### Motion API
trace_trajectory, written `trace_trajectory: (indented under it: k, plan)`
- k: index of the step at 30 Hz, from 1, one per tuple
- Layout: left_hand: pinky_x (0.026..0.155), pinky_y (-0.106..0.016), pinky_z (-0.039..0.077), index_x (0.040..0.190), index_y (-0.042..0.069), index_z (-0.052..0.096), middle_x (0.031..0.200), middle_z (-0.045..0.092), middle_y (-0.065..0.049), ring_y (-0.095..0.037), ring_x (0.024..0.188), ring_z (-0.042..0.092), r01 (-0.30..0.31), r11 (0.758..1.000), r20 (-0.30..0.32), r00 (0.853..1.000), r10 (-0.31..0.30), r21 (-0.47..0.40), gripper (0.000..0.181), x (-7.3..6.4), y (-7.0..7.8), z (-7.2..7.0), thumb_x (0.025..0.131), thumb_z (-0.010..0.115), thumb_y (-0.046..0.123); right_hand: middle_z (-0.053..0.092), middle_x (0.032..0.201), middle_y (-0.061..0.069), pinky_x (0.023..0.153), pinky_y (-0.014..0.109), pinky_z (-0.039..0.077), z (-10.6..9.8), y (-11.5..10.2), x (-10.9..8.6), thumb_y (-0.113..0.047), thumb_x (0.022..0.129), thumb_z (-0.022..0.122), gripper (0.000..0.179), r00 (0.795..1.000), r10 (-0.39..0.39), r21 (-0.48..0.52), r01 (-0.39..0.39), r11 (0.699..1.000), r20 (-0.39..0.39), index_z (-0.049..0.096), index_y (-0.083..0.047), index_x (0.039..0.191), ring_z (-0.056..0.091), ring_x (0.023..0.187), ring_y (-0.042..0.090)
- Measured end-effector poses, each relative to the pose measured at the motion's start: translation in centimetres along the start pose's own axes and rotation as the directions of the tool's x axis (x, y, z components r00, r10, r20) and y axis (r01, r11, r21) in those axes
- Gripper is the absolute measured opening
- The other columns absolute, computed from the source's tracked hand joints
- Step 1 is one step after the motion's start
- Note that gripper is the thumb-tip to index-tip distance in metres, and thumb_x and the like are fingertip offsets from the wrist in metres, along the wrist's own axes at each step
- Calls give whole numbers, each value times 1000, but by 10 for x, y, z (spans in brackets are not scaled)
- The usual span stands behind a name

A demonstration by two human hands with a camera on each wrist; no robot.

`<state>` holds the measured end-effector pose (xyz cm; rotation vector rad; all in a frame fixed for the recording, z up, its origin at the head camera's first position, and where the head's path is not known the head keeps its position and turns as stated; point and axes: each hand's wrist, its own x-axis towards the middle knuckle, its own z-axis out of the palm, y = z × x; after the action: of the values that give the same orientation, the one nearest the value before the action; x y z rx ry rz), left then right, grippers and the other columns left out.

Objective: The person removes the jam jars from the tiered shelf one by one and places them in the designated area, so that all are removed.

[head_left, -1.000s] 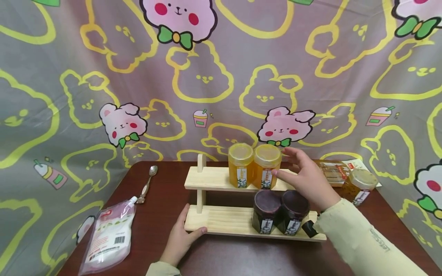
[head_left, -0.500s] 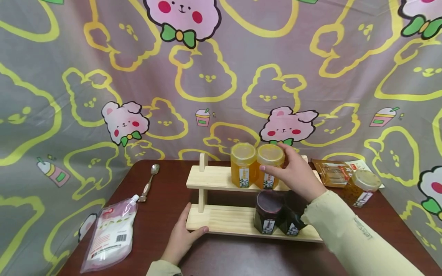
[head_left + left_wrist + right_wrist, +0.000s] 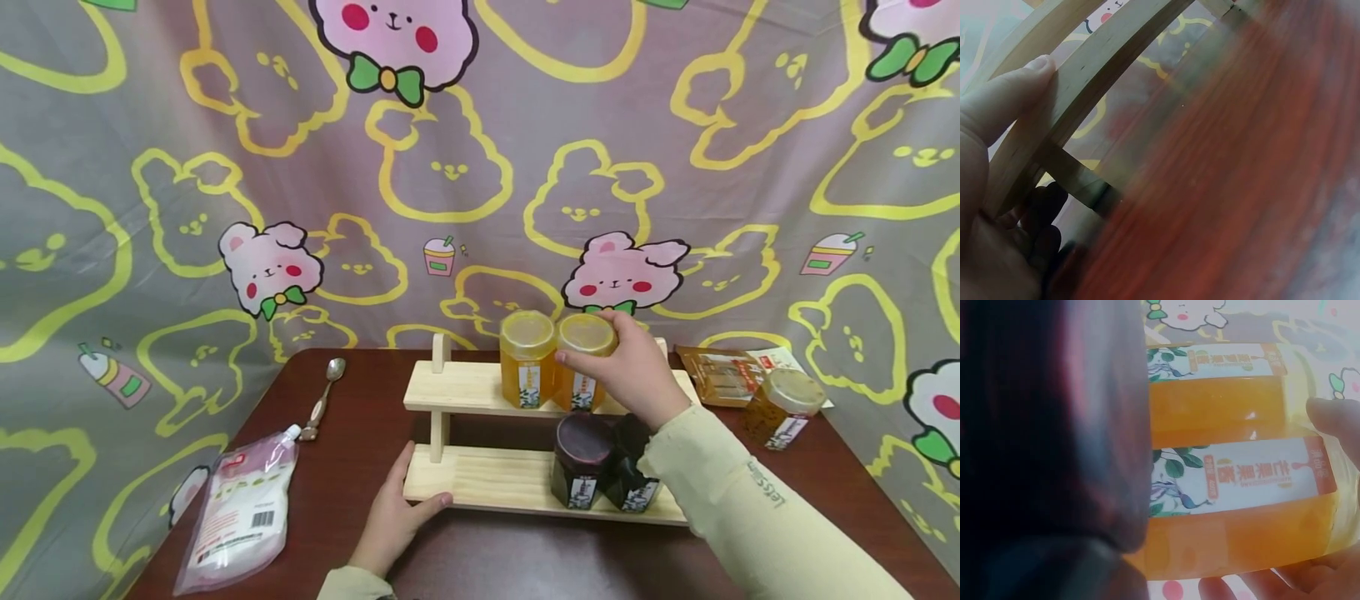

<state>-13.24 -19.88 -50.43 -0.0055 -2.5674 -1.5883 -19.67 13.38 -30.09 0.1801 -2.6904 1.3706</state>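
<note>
A two-tier wooden shelf [image 3: 495, 475] stands on the table. My left hand [image 3: 399, 510] grips the left end of its lower board, thumb on top and fingers beneath, as the left wrist view also shows. Two yellow jam jars share the upper board: the left jar [image 3: 528, 358] and the right jar [image 3: 583, 371], side by side. Around the right jar's upper part my right hand [image 3: 633, 367] is curled, thumb in front and fingers behind. Below, two dark jam jars sit on the lower board, one [image 3: 581, 462] in plain sight and the other [image 3: 632, 475] partly behind the sleeve.
A brown packet [image 3: 723, 377] and a jar with dark specks [image 3: 787, 408] are at the table's right. To the left lie a spoon [image 3: 324, 400] and a white spouted pouch [image 3: 243, 512]. A patterned curtain [image 3: 480, 150] hangs right behind the table.
My right hand has moved left and closed around the right yellow jar, its sleeve now covering part of the right dark jar. My left hand has stayed on the shelf.
</note>
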Motion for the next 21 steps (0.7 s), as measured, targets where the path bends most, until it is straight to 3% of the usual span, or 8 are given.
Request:
trace_trajectory:
  k: [12,21]
  plan:
    - [115,-59,27,156,1,30,157,35,-24,-42,143,34,12,1000,13,1000,-12,20,108,1,0,-1,73,91,34,63,123,14,84,39,52,-12,-1,-8,-56,78,81,94,1000,-26,-35,26,999,7,45,-4,146,64,101,27]
    - [115,-59,27,156,1,30,157,34,-24,-42,143,34,1,1000,11,1000,-1,17,108,1,0,-1,73,91,34,63,119,12,78,35,56,-21,5,-15,-51,78,84,80,1000,-6,15,7,1000,-27,52,-8,137,65,96,27]
